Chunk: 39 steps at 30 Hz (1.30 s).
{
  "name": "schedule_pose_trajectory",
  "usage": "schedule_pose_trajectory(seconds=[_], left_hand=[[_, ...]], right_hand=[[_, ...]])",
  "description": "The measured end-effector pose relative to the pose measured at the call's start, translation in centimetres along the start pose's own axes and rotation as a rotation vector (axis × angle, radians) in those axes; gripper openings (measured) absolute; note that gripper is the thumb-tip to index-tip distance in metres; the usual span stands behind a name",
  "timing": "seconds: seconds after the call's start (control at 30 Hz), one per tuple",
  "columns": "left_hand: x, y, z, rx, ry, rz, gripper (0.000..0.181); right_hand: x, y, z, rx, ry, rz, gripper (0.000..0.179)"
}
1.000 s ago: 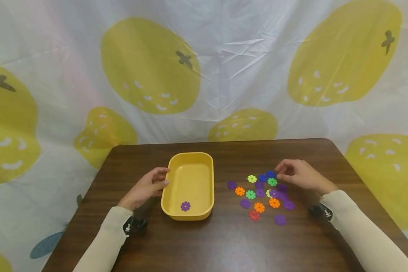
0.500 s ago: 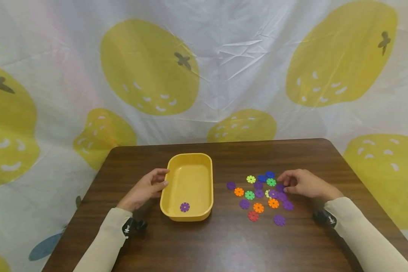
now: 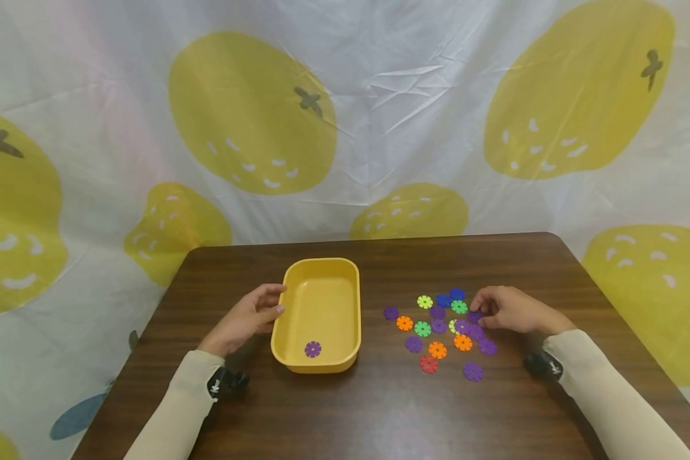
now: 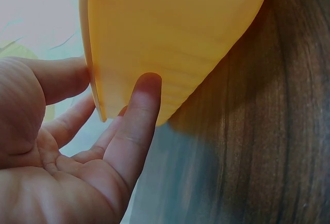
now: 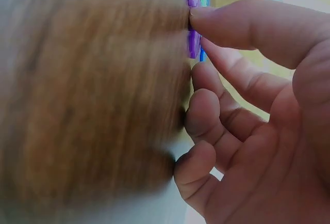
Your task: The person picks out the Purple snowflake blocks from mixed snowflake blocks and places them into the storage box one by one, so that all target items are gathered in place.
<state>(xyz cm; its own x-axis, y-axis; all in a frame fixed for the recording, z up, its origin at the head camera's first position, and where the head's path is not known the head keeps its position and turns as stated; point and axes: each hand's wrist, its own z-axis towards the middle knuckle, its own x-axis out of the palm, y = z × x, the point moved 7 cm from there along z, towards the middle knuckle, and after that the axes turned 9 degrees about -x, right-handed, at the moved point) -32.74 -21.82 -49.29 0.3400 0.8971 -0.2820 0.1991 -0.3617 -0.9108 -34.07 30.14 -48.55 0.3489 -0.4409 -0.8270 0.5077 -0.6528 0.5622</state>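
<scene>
In the head view my left hand [image 3: 245, 319] holds the left side of a yellow plastic tray [image 3: 288, 365]. The left wrist view shows one fingertip [image 4: 147, 82] flat on its outer wall, with others at the rim. Inside the tray lies one purple notched disc [image 3: 313, 349]. At the right edge of a spread of notched plastic discs, my right hand [image 3: 517, 310] pinches another purple disc [image 3: 475, 317] at the table surface. The right wrist view has the thumb and index tips at purple pieces [image 5: 194, 43]; the remaining fingers are curled, and the table is blurred.
Loose discs lie between tray and right hand: orange [image 3: 437, 350], green [image 3: 422, 329], blue [image 3: 457, 294], yellow [image 3: 425, 301], red [image 3: 429, 364] and several purple, some overlapping. The brown wooden table [image 3: 351, 421] ends at a curtain [image 3: 379, 140] printed with yellow fruit.
My right hand has come down and toward me from beside the blue and green discs to a purple disc. The left hand and the tray have stayed in place.
</scene>
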Motion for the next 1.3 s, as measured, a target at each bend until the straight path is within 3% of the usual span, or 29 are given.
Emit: schedule_pose_trajectory(seconds=[0.23, 0.63, 1.07, 1.3], left_hand=[[-0.1, 0.0, 0.1, -0.01, 0.008, -0.018, 0.057], [-0.2, 0.0, 0.1, -0.002, 0.023, -0.027, 0.059], [-0.2, -0.2, -0.1, 0.009, 0.037, -0.028, 0.059], [-0.1, -0.2, -0.1, 0.007, 0.044, -0.03, 0.059]], right_hand=[[0.3, 0.1, 0.2, 0.027, 0.028, 0.011, 0.03], [0.1, 0.5, 0.1, -0.031, -0.002, -0.007, 0.027], [-2.0, 2.3, 1.3, -0.026, -0.164, 0.127, 0.027], [-2.7, 4.7, 2.4, -0.077, -0.202, 0.07, 0.025]])
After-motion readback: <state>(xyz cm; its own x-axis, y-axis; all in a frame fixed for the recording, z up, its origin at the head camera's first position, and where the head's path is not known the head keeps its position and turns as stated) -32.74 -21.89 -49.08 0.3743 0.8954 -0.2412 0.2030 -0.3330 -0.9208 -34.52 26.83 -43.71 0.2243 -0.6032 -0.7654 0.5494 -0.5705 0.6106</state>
